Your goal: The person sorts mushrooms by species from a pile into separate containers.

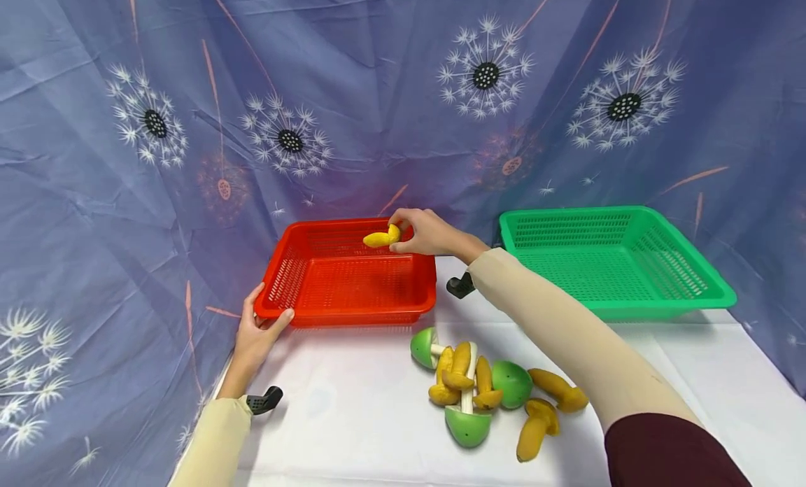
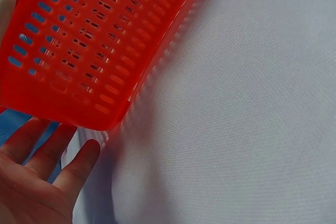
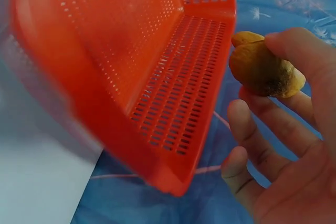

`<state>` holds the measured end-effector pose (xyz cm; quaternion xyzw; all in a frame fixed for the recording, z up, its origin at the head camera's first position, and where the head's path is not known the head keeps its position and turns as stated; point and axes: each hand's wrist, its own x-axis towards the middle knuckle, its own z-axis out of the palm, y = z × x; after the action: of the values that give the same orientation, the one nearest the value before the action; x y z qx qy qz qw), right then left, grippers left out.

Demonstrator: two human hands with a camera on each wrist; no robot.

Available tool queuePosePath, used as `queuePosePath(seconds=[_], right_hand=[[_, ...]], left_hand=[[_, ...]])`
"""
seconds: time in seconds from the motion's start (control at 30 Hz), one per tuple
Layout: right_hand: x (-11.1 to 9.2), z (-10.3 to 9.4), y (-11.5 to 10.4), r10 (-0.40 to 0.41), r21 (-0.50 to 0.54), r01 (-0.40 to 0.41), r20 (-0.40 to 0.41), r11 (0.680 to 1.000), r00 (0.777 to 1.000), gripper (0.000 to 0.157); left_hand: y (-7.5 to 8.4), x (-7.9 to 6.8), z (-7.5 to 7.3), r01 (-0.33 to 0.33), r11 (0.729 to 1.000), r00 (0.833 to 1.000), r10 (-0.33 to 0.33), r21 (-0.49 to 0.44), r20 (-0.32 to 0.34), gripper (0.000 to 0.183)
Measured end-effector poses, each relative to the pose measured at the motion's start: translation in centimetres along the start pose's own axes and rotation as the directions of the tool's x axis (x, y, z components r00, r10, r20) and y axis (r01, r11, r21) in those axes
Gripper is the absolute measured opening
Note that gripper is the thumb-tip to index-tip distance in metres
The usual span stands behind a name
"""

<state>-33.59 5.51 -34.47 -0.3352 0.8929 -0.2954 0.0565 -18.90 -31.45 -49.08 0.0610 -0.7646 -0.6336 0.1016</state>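
Over the back right part of the red basket (image 1: 352, 313), my right hand (image 1: 429, 234) pinches a yellow toy mushroom (image 1: 377, 239) between thumb and fingertips. The right wrist view shows this mushroom (image 3: 257, 66) near the basket rim, dark-stained on one side, with the other fingers spread below it. My left hand (image 1: 257, 340) holds the basket's front left corner, its thumb on the front rim and fingers along the left side. In the left wrist view, fingertips (image 2: 86, 153) show beside the basket's slotted wall. The red basket's visible floor is bare.
Several yellow toy mushrooms (image 1: 535, 427) and green-capped ones (image 1: 468, 427) lie in a cluster on the white cloth (image 1: 334, 403), front of centre. A green basket (image 1: 630, 306) stands at the right. Behind both baskets hangs a blue dandelion-print cloth (image 1: 390, 123).
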Motion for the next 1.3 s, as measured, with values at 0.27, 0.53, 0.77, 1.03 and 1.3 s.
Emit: queuePosePath(seconds=[0.27,0.53,0.77,1.03,1.3], right_hand=[[3.4,1.9,-0.1,0.056,-0.012,-0.056,0.011,0.998,0.998,0.044],[4.9,4.3,-0.2,0.104,0.057,-0.108,0.057,0.993,0.993,0.045],[5.4,4.9,0.1,0.111,0.045,-0.113,0.059,0.993,0.992,0.046],[5.4,5.1,-0.1,0.101,0.058,-0.105,0.063,0.993,0.993,0.055],[5.3,5.2,-0.1,0.071,0.059,-0.076,0.075,0.995,0.995,0.085]], left_hand=[[0.0,0.2,0.3,-0.015,1.000,1.000,0.015,0.012,0.007,0.094],[-0.5,0.4,0.0,0.010,1.000,1.000,-0.010,0.022,0.003,0.095],[-0.4,0.3,0.0,-0.005,1.000,1.000,0.006,0.025,-0.004,0.094],[-0.4,0.1,0.0,-0.046,0.999,0.999,0.046,-0.021,-0.016,0.092],[2.5,-1.0,0.2,-0.018,0.999,1.000,0.019,-0.045,0.011,0.092]])
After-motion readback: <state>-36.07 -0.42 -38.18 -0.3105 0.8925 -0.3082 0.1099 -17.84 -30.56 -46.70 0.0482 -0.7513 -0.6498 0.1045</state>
